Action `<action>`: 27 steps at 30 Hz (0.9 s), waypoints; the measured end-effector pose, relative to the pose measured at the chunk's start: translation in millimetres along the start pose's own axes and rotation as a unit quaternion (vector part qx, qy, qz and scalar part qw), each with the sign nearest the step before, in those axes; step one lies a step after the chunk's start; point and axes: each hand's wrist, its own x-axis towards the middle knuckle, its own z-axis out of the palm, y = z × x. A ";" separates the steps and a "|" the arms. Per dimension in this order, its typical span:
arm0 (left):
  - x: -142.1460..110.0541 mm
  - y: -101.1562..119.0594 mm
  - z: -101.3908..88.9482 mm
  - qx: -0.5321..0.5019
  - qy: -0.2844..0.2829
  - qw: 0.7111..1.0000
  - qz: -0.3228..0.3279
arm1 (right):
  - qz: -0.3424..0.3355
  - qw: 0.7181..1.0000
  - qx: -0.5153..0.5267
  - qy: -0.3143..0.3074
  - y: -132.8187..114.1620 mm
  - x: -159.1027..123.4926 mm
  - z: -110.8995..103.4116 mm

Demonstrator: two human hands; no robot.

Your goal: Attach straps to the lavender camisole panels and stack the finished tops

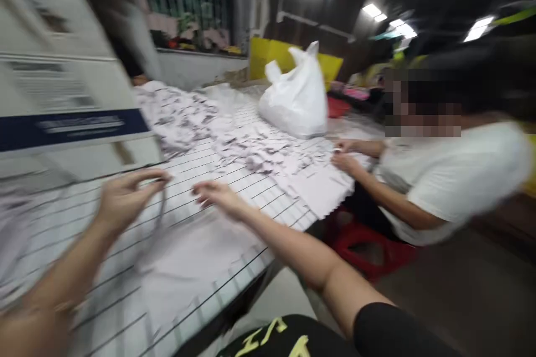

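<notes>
A desk patterned with dark lines stretches away from us, a co-worker seated farther along its near edge. A carton stands toward the left edge; small pale pieces lie heaped toward the far edge, beside a bulging white bag. Close to the near edge lies a blurred pale sheet, its longer side seemingly following that edge, nearer the right hand, which hovers just beyond it. Those fingers curl loosely leftward; whether they hold anything, I cannot tell. The left hand pinches, thumb to finger, a thin strip hanging lengthwise down toward the sheet, left of the right hand and apart from it.
</notes>
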 end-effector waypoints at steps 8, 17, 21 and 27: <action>-26.3 0.1 19.9 0.017 -0.027 0.995 0.093 | 0.089 0.964 0.090 -0.234 -26.3 33.5 -20.1; -32.6 -3.0 13.8 0.071 -0.015 0.997 -0.007 | 0.135 0.964 0.089 -0.213 -6.9 40.0 5.2; -62.2 -4.6 5.7 0.149 -0.036 0.976 -0.155 | 0.139 0.969 0.165 -0.121 5.4 39.7 0.0; -119.5 -2.0 18.1 0.258 -0.200 0.916 -0.234 | 0.180 0.946 0.259 -0.071 24.6 35.4 -7.5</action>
